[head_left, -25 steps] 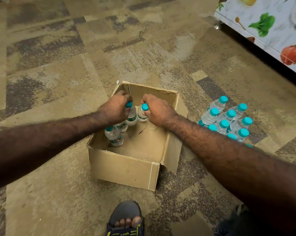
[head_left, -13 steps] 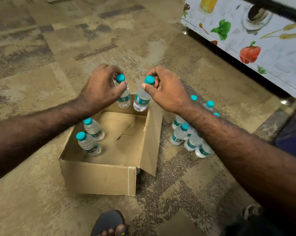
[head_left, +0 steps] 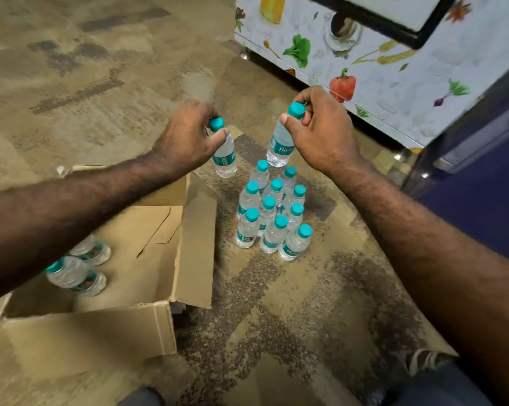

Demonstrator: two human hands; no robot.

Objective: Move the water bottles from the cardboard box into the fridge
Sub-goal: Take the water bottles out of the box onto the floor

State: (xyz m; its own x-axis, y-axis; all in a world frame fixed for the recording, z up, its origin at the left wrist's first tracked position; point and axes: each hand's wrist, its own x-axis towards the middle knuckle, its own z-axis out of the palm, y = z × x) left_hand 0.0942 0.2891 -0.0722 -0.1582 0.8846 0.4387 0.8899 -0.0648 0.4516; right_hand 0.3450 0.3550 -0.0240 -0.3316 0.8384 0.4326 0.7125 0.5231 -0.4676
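Pinching one water bottle [head_left: 224, 155] by left fingers [head_left: 218, 137], another bottle [head_left: 280, 143] by right fingers [head_left: 285, 120]

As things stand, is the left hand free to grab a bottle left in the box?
Probably not yet: the left hand already grips a bottle by its neck, held above the floor, outside the cardboard box.

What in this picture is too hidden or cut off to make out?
- Bottles left in the cardboard box, head view: the left forearm covers their tops, so the count is uncertain.
- Fridge: cut off by the right edge; its inside is unseen.
- Cap of the left hand bottle: partly hidden by fingers.
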